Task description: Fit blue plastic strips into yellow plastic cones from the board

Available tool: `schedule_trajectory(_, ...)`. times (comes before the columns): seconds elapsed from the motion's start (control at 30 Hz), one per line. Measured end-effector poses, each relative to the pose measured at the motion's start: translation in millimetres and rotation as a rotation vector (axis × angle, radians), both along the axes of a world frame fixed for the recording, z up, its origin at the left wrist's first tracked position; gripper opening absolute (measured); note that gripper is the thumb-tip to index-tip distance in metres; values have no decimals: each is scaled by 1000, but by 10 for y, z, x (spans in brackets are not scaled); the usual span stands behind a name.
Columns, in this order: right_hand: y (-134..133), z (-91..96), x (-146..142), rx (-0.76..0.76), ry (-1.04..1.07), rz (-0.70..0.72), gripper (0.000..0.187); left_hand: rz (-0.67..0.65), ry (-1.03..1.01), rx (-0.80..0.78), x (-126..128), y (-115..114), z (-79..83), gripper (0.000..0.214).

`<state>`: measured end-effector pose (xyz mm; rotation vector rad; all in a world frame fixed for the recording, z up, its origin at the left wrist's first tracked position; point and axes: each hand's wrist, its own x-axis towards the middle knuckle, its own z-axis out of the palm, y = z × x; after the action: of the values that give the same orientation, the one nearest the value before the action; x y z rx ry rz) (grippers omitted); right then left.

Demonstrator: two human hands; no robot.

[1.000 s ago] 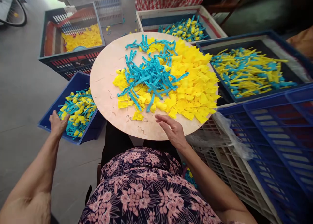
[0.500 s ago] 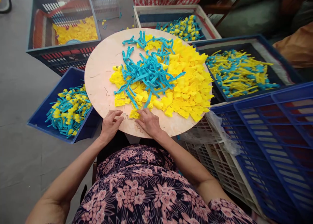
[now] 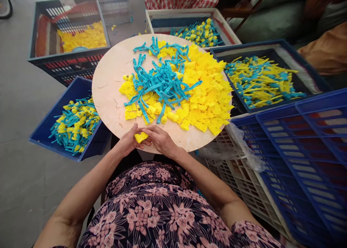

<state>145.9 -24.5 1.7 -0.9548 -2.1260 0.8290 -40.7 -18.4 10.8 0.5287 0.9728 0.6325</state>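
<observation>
A round wooden board (image 3: 111, 92) lies on my lap, heaped with yellow plastic pieces (image 3: 206, 96) and a tangle of blue plastic strips (image 3: 162, 83). At the board's near edge both hands meet on one yellow piece (image 3: 141, 137). My left hand (image 3: 127, 141) pinches it from the left. My right hand (image 3: 161, 139) grips it from the right, fingers curled.
A blue bin (image 3: 43, 132) of joined blue-and-yellow parts sits on the floor at my left. A dark crate (image 3: 40, 56) with yellow pieces stands at the back left. Crates of blue and yellow parts (image 3: 306, 67) stand behind and right, and a stack of blue crates (image 3: 311, 150) is close on my right.
My left hand came back from the blue bin to the board's near edge. My right hand picked a yellow piece from the pile, and both hands now hold it together.
</observation>
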Motion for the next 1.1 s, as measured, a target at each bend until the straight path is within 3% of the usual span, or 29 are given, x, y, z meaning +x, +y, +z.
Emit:
schedule_trajectory(0.1, 49, 34, -60, 40, -87, -6, 40, 57, -86, -14, 30, -22, 6, 37)
schedule_trajectory(0.23, 304, 111, -175, -27, -425, -318, 35, 185, -57, -34, 12, -72, 31, 39)
schedule_trajectory(0.33, 515, 147, -318, -93, -626, -411, 33, 254, -50, -36, 15, -118, 60, 35)
schedule_trajectory(0.43, 640, 149, -404, -114, -660, -431, 33, 294, -55, -20, 33, -157, 74, 33)
schedule_trajectory(0.53, 676, 154, -331, -142, -545, -475, 36, 353, -49, 4, 47, -148, 61, 37)
schedule_trajectory(0.67, 539, 210, -91, -194, -178, -420, 23, 509, -70, 28, 89, -49, 43, 40)
schedule_trajectory(0.8, 150, 299, 3, -420, 57, -254, 18, 604, -134, 78, 181, 49, 85, 30)
schedule_trajectory(0.9, -132, 340, -54, -485, -13, -223, 26, 616, -148, 101, 252, 62, 156, 25)
schedule_trajectory(1.1, -291, 294, -205, -292, -193, -318, 41, 653, -192, 137, 355, -32, 281, 23)
